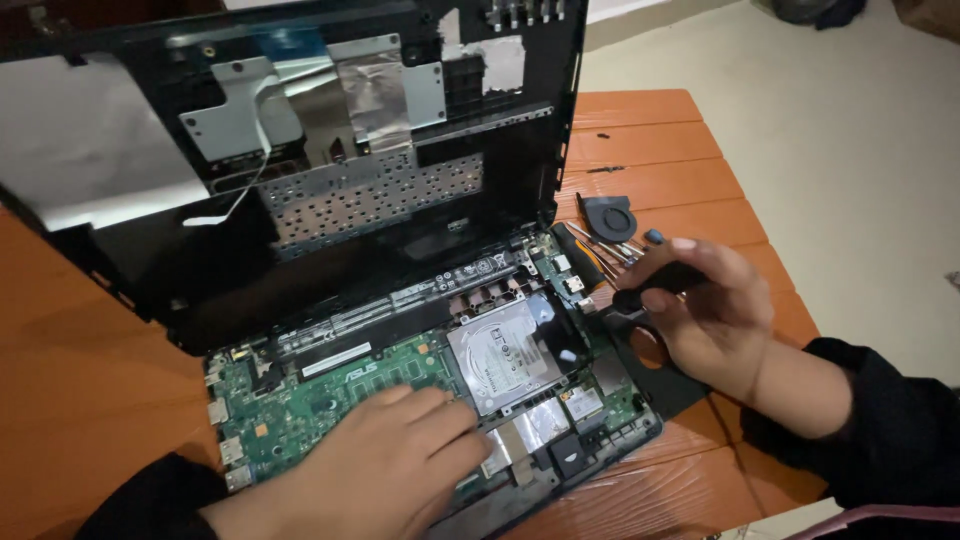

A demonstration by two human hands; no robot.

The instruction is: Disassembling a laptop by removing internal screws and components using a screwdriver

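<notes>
From the head camera we see the opened black laptop base with its green circuit board (330,400) on the orange slatted wooden table (660,140); our left hand (395,465) rests flat, fingers loose, on it. Our right hand (710,310) clenches a black-handled screwdriver (650,285). We judge the board stiff but fragile, best steadied at its edges.

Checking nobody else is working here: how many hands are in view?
2. The left hand rests flat on the opened laptop's green circuit board. The right hand holds a black tool beside the hard drive.
</notes>
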